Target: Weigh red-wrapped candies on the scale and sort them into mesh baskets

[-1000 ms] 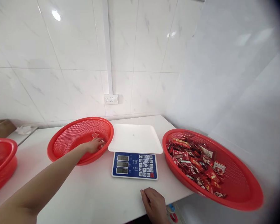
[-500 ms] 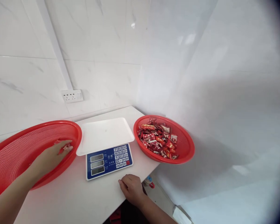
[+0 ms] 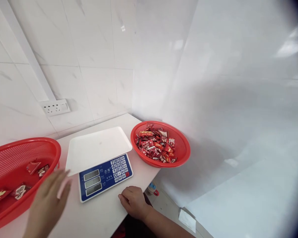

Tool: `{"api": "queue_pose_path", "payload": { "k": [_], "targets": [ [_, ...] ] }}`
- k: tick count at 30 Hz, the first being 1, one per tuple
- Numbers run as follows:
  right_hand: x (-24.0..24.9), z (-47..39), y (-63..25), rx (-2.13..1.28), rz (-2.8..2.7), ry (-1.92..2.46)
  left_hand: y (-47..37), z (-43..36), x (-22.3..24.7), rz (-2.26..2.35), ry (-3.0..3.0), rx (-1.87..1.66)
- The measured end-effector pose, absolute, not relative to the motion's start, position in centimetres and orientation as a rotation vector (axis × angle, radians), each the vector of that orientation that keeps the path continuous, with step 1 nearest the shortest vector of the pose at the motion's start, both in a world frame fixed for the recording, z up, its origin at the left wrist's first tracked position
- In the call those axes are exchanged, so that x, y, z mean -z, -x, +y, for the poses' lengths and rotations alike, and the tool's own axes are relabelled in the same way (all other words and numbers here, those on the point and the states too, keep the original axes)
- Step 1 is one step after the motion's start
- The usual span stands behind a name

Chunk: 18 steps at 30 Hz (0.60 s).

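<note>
My left hand [image 3: 49,198], slightly blurred, is at the near right side of the left red basket [image 3: 47,142], its fingers stretched out and thumb apart, holding nothing. Several red-wrapped candies [image 3: 20,191] lie inside that basket. My right hand [image 3: 134,202] rests as a loose fist on the table's front edge, and nothing shows in it. Between the two baskets stands a scale with a bare white pan [image 3: 98,147] and a blue keypad panel [image 3: 105,177]. To its right, the other red basket [image 3: 185,140] holds a heap of red-wrapped candies [image 3: 156,145].
The white table [image 3: 99,215] meets a tiled wall, where a power socket [image 3: 55,107] sits under a cable channel. The right basket overhangs the table's right edge. Down on the floor are a blue-and-red object [image 3: 152,189] and a white flat piece [image 3: 187,219].
My left hand has come out of the left basket, let go of the candy and opened. The view has turned right. My right hand still rests on the table edge.
</note>
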State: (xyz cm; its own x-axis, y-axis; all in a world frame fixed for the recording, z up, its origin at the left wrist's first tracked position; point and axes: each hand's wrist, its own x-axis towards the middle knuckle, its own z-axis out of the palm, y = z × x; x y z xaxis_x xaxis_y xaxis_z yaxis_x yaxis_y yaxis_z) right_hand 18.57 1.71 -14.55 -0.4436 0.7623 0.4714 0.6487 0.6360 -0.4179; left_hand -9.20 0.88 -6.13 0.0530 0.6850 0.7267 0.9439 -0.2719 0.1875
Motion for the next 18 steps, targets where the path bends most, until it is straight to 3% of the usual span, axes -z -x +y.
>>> {"api": "queue_pose_path", "payload": {
  "k": [6, 12, 18],
  "targets": [
    [9.2, 1.9, -21.8, -0.491, -2.102, 1.048, -1.5, -1.5, 10.2, -1.221, 2.775, 1.008],
    [1.0, 7.9, -29.1, -0.290, -1.940, 1.415, -4.6, -1.2, 12.2, -1.741, 3.240, 1.146],
    [1.4, 16.7, -35.9, -0.205, -2.066, 1.932, -3.5, 0.0, 14.3, -1.781, 3.422, 1.290]
  ]
}}
